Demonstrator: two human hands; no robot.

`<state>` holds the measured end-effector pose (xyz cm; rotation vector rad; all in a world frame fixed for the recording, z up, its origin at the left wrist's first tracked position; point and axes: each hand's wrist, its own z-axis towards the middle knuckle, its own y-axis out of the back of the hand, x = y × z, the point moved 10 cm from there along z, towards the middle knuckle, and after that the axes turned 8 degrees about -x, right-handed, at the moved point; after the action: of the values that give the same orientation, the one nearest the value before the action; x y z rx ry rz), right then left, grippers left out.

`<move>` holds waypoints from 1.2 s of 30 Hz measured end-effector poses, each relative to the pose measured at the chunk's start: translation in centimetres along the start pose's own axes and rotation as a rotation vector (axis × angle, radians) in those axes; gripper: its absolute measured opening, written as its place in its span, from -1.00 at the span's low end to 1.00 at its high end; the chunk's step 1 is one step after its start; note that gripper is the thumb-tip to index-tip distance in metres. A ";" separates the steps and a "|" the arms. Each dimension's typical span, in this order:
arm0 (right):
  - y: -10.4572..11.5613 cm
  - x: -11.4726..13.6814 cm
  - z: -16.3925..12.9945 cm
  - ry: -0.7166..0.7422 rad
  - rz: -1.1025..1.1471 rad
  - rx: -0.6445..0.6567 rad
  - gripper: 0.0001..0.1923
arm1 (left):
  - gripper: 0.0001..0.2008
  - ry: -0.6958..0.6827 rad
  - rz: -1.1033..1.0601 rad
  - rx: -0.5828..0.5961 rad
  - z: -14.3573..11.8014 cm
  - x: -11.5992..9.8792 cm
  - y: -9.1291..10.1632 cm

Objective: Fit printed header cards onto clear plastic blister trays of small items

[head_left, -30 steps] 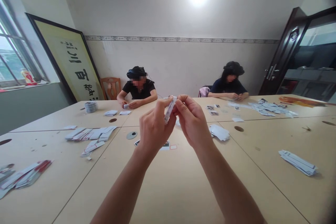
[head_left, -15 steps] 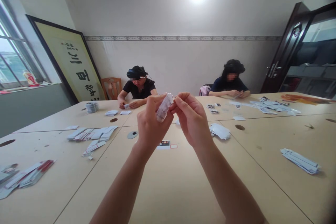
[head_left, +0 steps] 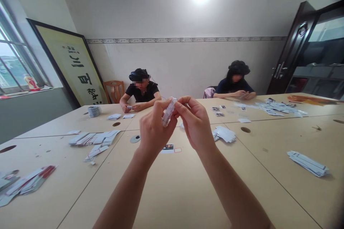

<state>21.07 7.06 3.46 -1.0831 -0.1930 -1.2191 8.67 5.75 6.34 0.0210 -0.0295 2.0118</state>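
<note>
Up in the air over the worktop (head_left: pixel 172 193), a small white packet (head_left: pixel 168 113) sits pinched between both hands; left hand (head_left: pixel 153 130) has its fingers curled round the lower part, right hand (head_left: pixel 195 123) nips the top edge with thumb and fingertips closed on it; can't really tell what's in the packet, too small; right below on the worktop there's a little printed card (head_left: pixel 168 148) and a grey disc (head_left: pixel 135 139); loose piles of white packets (head_left: pixel 92 139) to the left, another pile (head_left: pixel 225 134) just right of the hands, and a stack (head_left: pixel 307 164) well off to the right; two people (head_left: pixel 141 91) sit at the far side with their own piles.
</note>
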 end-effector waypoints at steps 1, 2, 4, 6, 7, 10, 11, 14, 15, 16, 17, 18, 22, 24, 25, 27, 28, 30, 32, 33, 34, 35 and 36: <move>0.0 0.0 0.0 0.000 -0.004 -0.002 -0.81 | -0.68 -0.005 0.012 0.002 0.0 0.0 0.0; 0.0 -0.1 0.1 0.000 -0.011 -0.003 -0.81 | -0.67 -0.005 0.019 0.007 -0.1 0.0 -0.1; 0.1 -0.1 0.1 0.001 -0.025 -0.002 -0.81 | -0.66 0.003 0.022 0.018 -0.2 0.1 -0.2; 0.1 -0.1 0.1 0.005 -0.034 0.001 -0.81 | -0.66 0.011 0.011 0.020 -0.2 0.1 -0.2; 0.1 -0.1 0.1 0.006 -0.036 0.002 -0.82 | -0.67 0.015 0.003 0.018 -0.2 0.0 -0.2; 0.2 -0.2 0.1 0.006 -0.022 -0.010 -0.82 | -0.68 0.033 -0.009 0.018 -0.2 0.1 -0.2; 0.2 -0.3 0.1 0.002 -0.014 -0.018 -0.83 | -0.68 0.039 -0.008 0.023 -0.2 0.1 -0.2; 0.4 -0.6 0.0 -0.014 0.005 -0.049 -0.84 | -0.68 0.040 0.001 0.031 -0.2 0.2 -0.3; 0.5 -0.6 0.0 -0.018 0.008 -0.056 -0.84 | -0.67 0.038 0.005 0.028 -0.3 0.2 -0.3; 0.5 -0.7 0.1 -0.021 0.011 -0.060 -0.84 | -0.67 0.038 0.011 0.024 -0.3 0.2 -0.3; 0.5 -0.7 0.1 -0.024 0.014 -0.063 -0.84 | -0.66 0.038 0.018 0.020 -0.3 0.2 -0.3; 0.5 -0.7 0.1 -0.026 0.017 -0.065 -0.84 | -0.66 0.036 0.024 0.018 -0.3 0.2 -0.3; 0.6 -0.8 0.2 -0.040 0.034 -0.070 -0.83 | -0.65 0.017 0.025 0.012 -0.3 0.1 -0.3; 0.6 -0.7 0.2 -0.046 0.042 -0.075 -0.83 | -0.65 0.016 0.021 0.010 -0.3 0.0 -0.2; 0.6 -0.7 0.1 -0.047 0.043 -0.079 -0.83 | -0.65 0.017 0.019 0.010 -0.2 0.0 -0.2; 0.6 -0.6 0.1 -0.046 0.040 -0.085 -0.84 | -0.66 0.019 0.017 0.009 -0.2 0.0 -0.2; 0.6 -0.6 0.1 -0.046 0.037 -0.086 -0.84 | -0.66 0.020 0.017 0.006 -0.2 0.0 -0.1; 0.6 -0.6 0.1 -0.051 0.033 -0.091 -0.84 | -0.65 0.024 0.014 0.006 -0.2 0.0 -0.1; 0.7 -0.7 0.1 -0.058 0.031 -0.097 -0.84 | -0.64 0.033 0.014 0.014 -0.2 0.0 -0.1; 0.7 -0.7 0.1 -0.061 0.026 -0.100 -0.84 | -0.64 0.039 0.015 0.019 -0.2 0.1 -0.1; 0.7 -0.7 0.1 -0.061 0.019 -0.104 -0.84 | -0.64 0.046 0.017 0.024 -0.2 0.2 -0.2; 0.8 -0.7 0.1 -0.061 0.010 -0.106 -0.84 | -0.64 0.051 0.017 0.026 -0.2 0.2 -0.2; 0.8 -0.6 0.1 -0.060 0.003 -0.109 -0.84 | -0.64 0.054 0.015 0.026 -0.2 0.2 -0.1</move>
<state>21.50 7.53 2.68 -1.2151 -0.1731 -1.2065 8.69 6.03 6.18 -0.0166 0.0314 2.0267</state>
